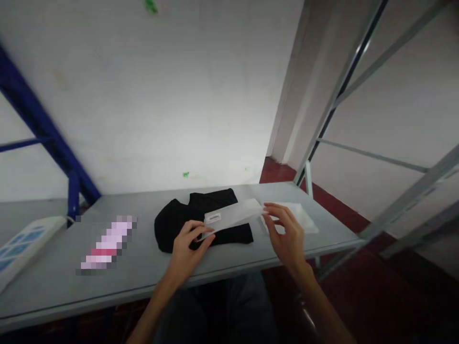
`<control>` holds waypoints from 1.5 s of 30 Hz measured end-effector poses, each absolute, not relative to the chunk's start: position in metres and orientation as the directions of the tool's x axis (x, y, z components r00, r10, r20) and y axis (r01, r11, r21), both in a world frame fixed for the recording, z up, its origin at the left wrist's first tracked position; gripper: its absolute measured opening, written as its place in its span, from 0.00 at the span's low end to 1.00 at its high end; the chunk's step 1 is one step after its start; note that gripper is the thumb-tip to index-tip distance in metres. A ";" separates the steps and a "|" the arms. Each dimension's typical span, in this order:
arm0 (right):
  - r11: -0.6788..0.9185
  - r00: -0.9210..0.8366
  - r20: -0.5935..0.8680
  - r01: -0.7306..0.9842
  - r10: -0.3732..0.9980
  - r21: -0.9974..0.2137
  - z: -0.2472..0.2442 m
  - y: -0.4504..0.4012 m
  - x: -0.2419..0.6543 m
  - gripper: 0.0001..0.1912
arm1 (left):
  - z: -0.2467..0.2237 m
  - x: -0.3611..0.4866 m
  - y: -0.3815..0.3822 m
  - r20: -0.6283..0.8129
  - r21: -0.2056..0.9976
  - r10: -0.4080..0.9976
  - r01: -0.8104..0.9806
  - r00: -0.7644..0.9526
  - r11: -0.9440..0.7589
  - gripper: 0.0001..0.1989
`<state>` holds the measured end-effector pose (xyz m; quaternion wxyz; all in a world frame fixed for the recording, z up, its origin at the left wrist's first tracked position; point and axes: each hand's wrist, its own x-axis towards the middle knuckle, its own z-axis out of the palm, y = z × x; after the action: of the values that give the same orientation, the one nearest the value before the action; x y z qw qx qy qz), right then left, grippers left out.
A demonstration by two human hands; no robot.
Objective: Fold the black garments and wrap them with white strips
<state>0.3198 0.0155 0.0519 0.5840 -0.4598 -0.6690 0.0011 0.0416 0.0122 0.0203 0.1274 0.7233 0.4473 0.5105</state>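
Note:
Between my two hands is a translucent white plastic bag with a small barcode label near its left end. My left hand pinches the bag's left end between thumb and fingers. At the other end, my right hand grips the edge with its fingertips. Beneath the bag, partly covered by it, a folded black garment lies on the grey table. Behind my right hand, more white translucent bags lie flat on the table; my hand hides part of them.
The grey table stands against a white wall. A pixelated pink item lies to the left, near a white panel with blue squares. Blue metal posts rise on the left, a grey metal frame on the right.

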 end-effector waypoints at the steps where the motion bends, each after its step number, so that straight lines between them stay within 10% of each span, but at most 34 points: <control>1: 0.580 0.118 0.766 0.584 0.632 -0.568 0.054 0.016 0.317 0.08 | 0.021 0.044 0.011 0.610 0.647 0.782 0.488 0.130 -0.586 0.10; 6: 0.585 0.162 0.709 0.456 0.686 -0.671 0.062 0.016 0.308 0.08 | 0.022 0.061 0.008 0.553 0.706 0.791 0.357 0.261 -0.612 0.11; 23: 0.802 0.062 0.869 0.357 0.491 -0.479 0.108 0.010 0.268 0.22 | 0.054 0.063 0.021 0.403 0.915 0.904 -0.033 0.143 -0.403 0.18; 29: 0.746 0.212 0.888 0.482 0.409 -0.459 0.112 0.021 0.247 0.19 | 0.077 0.051 0.013 0.681 0.723 0.684 0.388 -0.260 -0.572 0.10; 34: 0.636 0.197 0.943 0.700 0.266 -0.326 0.076 0.049 0.218 0.09 | 0.078 0.054 0.003 0.956 0.220 0.282 0.837 -0.083 -0.501 0.04; 38: 0.630 -0.148 0.888 0.755 0.435 -0.183 0.049 0.066 0.195 0.11 | 0.055 0.052 0.009 0.926 0.115 0.375 0.904 0.053 -0.411 0.06; 45: 0.717 -0.571 0.563 0.695 0.597 -0.054 0.018 0.097 0.180 0.09 | 0.006 0.026 0.034 0.732 0.285 0.681 0.910 -0.004 -0.301 0.15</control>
<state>0.1799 0.0975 0.0183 0.2833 -0.3661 -0.8821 -0.0869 0.0255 0.0338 0.0061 -0.1384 0.6920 0.5750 0.4140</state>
